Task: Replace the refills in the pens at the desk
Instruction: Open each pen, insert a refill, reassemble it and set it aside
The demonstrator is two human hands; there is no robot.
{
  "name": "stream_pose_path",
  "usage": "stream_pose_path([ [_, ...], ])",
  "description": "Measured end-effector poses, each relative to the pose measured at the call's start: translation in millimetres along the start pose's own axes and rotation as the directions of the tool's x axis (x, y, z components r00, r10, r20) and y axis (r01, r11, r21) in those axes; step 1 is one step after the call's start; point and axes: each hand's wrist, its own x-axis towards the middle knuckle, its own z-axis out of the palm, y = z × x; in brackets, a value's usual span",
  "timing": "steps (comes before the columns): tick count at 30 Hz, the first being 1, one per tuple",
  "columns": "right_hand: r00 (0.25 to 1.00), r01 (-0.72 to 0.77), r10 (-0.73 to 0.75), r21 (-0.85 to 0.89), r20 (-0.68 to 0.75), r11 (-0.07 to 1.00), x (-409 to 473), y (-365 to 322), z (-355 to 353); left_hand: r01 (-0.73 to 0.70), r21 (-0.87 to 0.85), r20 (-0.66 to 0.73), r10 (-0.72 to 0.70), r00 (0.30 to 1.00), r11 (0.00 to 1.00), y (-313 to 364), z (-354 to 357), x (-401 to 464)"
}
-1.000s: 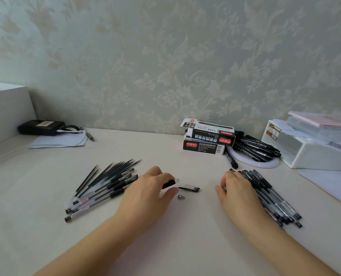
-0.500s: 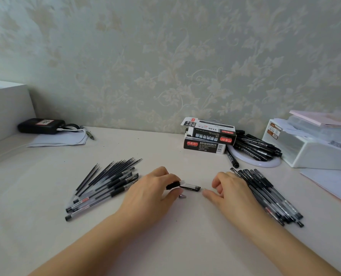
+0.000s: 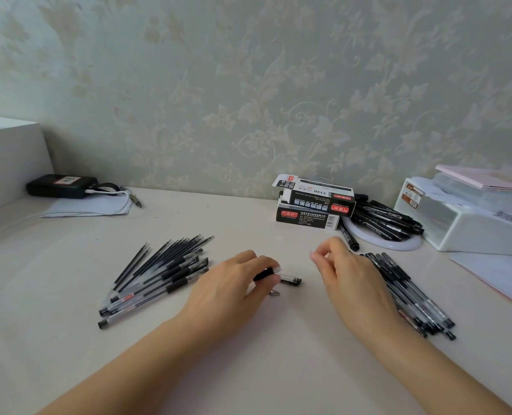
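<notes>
Now the left hand (image 3: 228, 292) rests low on the worktop (image 3: 69, 339), its fingers (image 3: 274, 269) and thumb curled round a pen (image 3: 278, 276) that lies near the middle; the pen's clear end with its black cap sticks out toward 3 o'clock. A small metal tip (image 3: 275, 292) lies on the worktop just below the pen, beside the thumb.

The right hand (image 3: 353, 283) has changed most. A second ago it lay over the right pile (image 3: 413, 298) of pens at 3 o'clock; half a second ago it had come off the pile toward the pen; now it is lifted, its fingertips (image 3: 317, 257) pinched together at about 1 o'clock from the pen. Whether something thin is held between them is too small to tell. The left hand has kept its grasp on the pen throughout, almost in the same place.

At 9 o'clock lies the left pile (image 3: 159, 277), pens fanned with loose refills (image 3: 171, 250) along their far side. At 1 o'clock stand two stacked boxes (image 3: 314, 208), and to their right markers (image 3: 386, 217) heaped on a white plate (image 3: 395, 245). A white bin (image 3: 470, 229) stands at 2 o'clock, a black case (image 3: 60, 185) on papers (image 3: 90, 206) at 10 o'clock.
</notes>
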Motion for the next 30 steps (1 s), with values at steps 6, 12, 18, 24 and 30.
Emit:
stream_pose_path([
  [6,0.967,-0.003,0.126,0.487,-0.219,0.874,2.1,-6.3,1.4,-0.041,0.004,-0.002,0.041,0.999,0.999,3.5,-0.9,-0.9],
  [12,0.877,-0.193,0.476,0.857,-0.067,0.477,5.2,1.8,4.7,-0.058,-0.027,-0.005,0.058,0.998,0.998,5.4,-1.8,-1.3],
  [18,0.884,-0.268,0.437,0.945,0.165,0.185,3.9,1.3,14.1,-0.065,-0.022,-0.017,0.065,0.998,0.998,3.6,-1.5,-1.1],
  [24,0.907,-0.248,0.385,0.954,0.168,0.168,0.6,-3.6,14.6,-0.064,-0.043,-0.032,0.062,0.998,0.997,2.1,-1.6,-1.3],
  [30,0.910,-0.259,0.370,0.954,0.188,0.152,0.3,-4.7,14.1,-0.075,-0.061,-0.037,0.073,0.997,0.995,0.5,-1.5,-0.3],
])
